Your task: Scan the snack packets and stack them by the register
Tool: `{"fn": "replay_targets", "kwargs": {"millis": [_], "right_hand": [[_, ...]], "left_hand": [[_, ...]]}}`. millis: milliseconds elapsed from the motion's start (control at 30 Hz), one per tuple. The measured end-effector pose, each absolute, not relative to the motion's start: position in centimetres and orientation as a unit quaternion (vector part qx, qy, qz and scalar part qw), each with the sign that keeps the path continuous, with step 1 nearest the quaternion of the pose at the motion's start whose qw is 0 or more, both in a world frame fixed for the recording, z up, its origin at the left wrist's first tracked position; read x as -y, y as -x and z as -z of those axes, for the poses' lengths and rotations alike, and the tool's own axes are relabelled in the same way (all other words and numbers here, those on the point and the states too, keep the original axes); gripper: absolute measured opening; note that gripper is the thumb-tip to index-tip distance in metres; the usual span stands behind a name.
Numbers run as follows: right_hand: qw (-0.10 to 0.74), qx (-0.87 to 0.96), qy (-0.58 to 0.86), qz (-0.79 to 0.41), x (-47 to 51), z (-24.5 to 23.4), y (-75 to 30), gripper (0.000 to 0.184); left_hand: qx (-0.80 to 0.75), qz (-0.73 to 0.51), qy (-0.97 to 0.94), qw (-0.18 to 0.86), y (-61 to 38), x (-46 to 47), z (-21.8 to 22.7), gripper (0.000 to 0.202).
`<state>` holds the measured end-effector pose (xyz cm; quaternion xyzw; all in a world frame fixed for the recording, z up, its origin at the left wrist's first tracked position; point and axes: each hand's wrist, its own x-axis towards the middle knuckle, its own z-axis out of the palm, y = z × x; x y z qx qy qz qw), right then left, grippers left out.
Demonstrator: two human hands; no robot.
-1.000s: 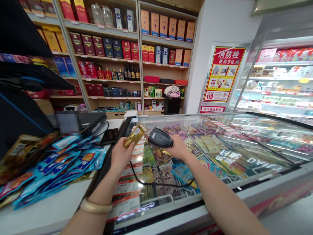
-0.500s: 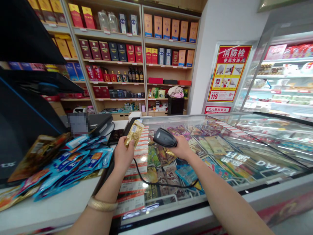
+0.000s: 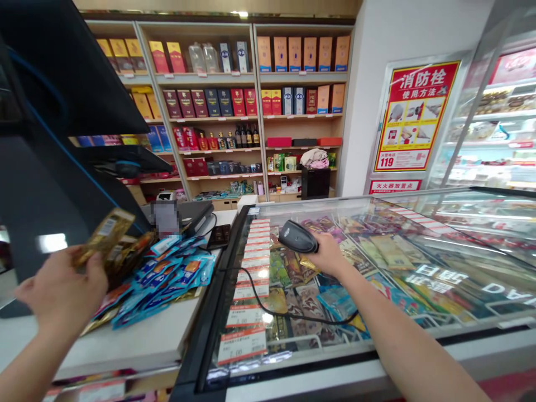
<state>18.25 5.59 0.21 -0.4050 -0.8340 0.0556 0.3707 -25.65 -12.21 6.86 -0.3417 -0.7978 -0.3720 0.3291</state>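
Observation:
My left hand (image 3: 67,285) pinches a gold foil snack packet (image 3: 107,233), its white label facing me. It is over the left end of a pile of blue snack packets (image 3: 167,279) on the white counter (image 3: 138,340). Other gold-brown packets (image 3: 129,254) lie by the pile, partly behind the held one. My right hand (image 3: 329,254) is wrapped around the handle of a black barcode scanner (image 3: 298,237), held above the glass top of the freezer. From the scanner a black cable (image 3: 288,316) loops down over the glass.
The glass-topped freezer (image 3: 234,385) full of packaged ice creams fills the right side, with price tags (image 3: 243,321) along its left edge. A black monitor on a stand (image 3: 54,167) rises at left. Behind are shelves of boxes and bottles (image 3: 209,120) and a red fire-hydrant poster (image 3: 419,114).
My left hand has carried the gold packet left, from near the scanner to the pile on the counter. My right hand still holds the scanner over the freezer. The view has turned left.

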Motion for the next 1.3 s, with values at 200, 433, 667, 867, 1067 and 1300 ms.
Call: {"fn": "replay_targets", "kwargs": {"millis": [200,433,667,867,1067,1300], "right_hand": [[0.396,0.821,0.408,-0.055,-5.9,-0.3,-18.7,0.021],[0.442,0.788,0.427,-0.047,-7.1,0.1,-19.9,0.020],[0.480,0.742,0.468,-0.036,-7.6,-0.2,-20.7,0.019],[0.471,0.719,0.511,-0.033,-7.6,-0.8,-21.2,0.022],[0.422,0.718,0.554,0.014,-7.7,-0.7,-21.6,0.021],[0.384,0.722,0.575,0.021,-7.7,-0.6,-21.5,0.025]], "left_hand": [[0.865,0.287,0.341,0.231,25.2,11.0,-6.9,0.041],[0.862,0.206,0.405,0.226,24.6,9.6,-7.1,0.058],[0.794,0.287,0.401,0.355,20.9,9.5,-6.8,0.066],[0.658,0.363,0.612,0.246,12.8,4.2,-4.7,0.048],[0.639,0.242,0.729,0.040,0.2,-1.2,-0.1,0.042],[0.732,0.129,0.669,0.013,-7.4,-3.1,0.8,0.063]]}}
